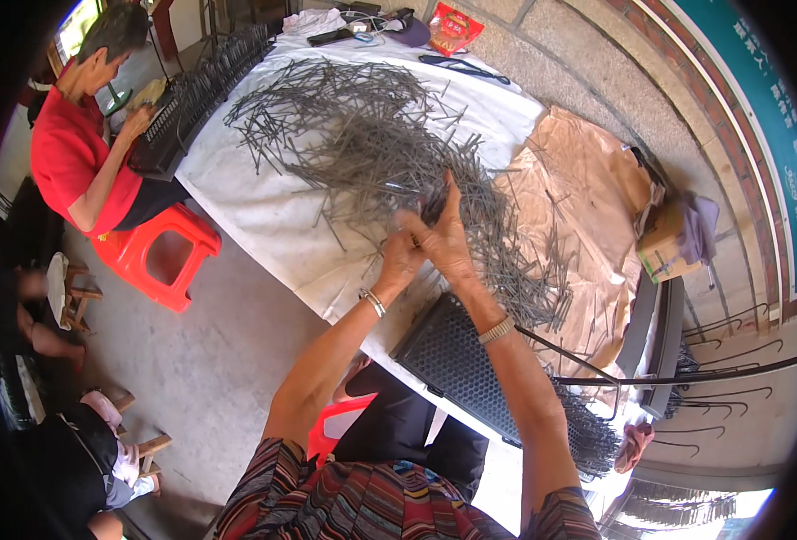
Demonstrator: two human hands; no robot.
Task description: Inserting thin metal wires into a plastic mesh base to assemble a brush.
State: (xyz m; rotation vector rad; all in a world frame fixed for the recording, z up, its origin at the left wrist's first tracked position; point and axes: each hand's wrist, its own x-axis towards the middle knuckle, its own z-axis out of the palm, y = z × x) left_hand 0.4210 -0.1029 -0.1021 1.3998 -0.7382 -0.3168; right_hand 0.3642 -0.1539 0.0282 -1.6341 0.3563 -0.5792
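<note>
My two hands meet above a large loose heap of thin dark rods (pixel 353 135) spread over a white cloth. My right hand (pixel 450 241) is closed round a small bundle of these rods, its thumb side toward the left. Pressed against it, my left hand (pixel 402 259) has its fingers curled at the lower end of the bundle; motion blurs the fingertips. Just below my hands lies a black tray (pixel 457 351) with a honeycomb of holes, partly covered by my right forearm. Several rods stand upright at its right end.
Brown paper (pixel 583 193) covers the table's right part. A thin black bar (pixel 686 380) juts in from the right, near my right forearm. At the far left, a person in red (pixel 84 171) sits on a red stool (pixel 169 256), working at another rod-filled tray (pixel 169 135). A cardboard box (pixel 673 238) stands at right.
</note>
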